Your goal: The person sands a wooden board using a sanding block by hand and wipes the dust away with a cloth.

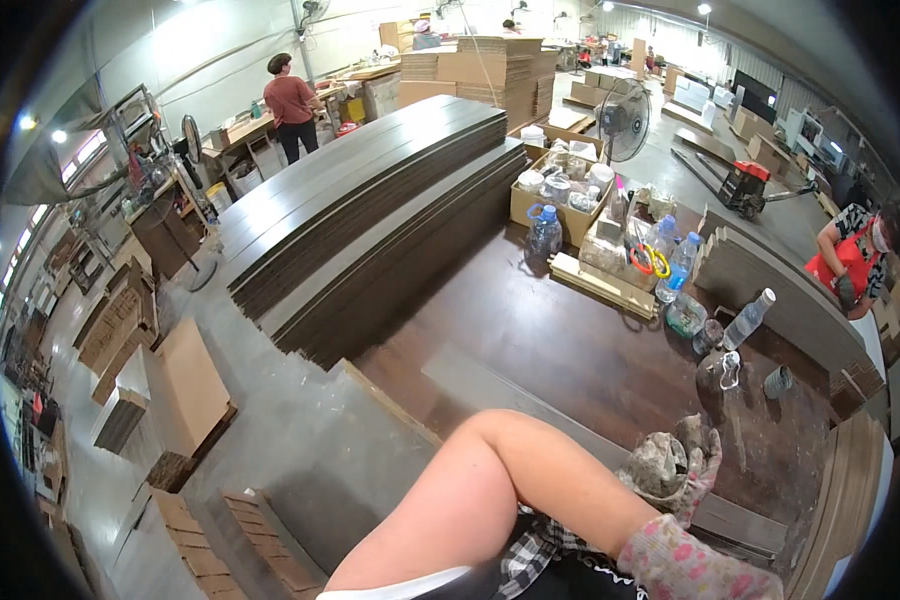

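Observation:
My bent left arm crosses in front of me toward the lower right, a pink floral cuff at its wrist. The fingers of that left hand are hidden at the lower edge. Beyond the cuff, my right hand wears a stained floral glove, its fingers partly visible. It appears closed on a crumpled grey-white rag, above the dark brown tabletop. Under my arm and hand lie long grey-brown strips of board.
Tall stacks of dark boards stand at the back left. Bottles, a box of jars and scissors sit on the table's far side. More board stacks edge the right. A person in a red apron works there.

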{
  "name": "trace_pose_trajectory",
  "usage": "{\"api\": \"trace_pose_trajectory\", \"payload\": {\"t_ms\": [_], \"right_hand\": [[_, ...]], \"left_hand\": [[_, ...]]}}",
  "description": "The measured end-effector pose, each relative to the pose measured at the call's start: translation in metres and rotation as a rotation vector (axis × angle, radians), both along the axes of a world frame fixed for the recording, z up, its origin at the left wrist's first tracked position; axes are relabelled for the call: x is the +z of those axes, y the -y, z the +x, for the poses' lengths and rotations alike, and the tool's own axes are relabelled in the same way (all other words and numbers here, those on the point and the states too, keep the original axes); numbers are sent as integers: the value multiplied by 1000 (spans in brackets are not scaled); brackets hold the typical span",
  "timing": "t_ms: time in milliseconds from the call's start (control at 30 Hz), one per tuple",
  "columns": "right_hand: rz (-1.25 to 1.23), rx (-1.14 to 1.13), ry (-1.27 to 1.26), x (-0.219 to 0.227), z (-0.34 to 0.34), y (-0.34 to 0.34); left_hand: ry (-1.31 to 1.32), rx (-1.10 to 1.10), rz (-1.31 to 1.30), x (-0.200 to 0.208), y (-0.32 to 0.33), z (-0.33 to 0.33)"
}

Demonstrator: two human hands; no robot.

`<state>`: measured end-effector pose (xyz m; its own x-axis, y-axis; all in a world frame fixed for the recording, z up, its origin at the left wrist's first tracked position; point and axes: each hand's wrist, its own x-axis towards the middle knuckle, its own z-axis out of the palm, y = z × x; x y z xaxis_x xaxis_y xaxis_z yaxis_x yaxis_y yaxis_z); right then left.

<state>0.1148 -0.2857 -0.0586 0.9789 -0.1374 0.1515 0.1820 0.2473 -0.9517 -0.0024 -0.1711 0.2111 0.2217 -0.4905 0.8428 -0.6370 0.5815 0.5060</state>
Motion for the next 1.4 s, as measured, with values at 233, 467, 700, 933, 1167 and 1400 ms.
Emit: {"api": "trace_pose_trajectory", "payload": {"t_ms": [233,467,700,933,1167,1400], "right_hand": [[-31,-9,18,5,1,22],[-44,6,18,5,0,27],[-70,-2,16,7,1,23],[-107,-22,16,6,-2,17],[-140,-49,28,10,-6,12],[-171,-66,38,12,-13,4]], "left_hand": [[-125,-179,-14,-3,86,-9],[-187,-234,-29,-8,123,-14],[-241,-209,-47,-11,106,-21],[-265,-203,-46,-13,90,-23],[-283,-224,-60,-11,73,-28],[-293,-251,-76,-12,72,-35]]}}
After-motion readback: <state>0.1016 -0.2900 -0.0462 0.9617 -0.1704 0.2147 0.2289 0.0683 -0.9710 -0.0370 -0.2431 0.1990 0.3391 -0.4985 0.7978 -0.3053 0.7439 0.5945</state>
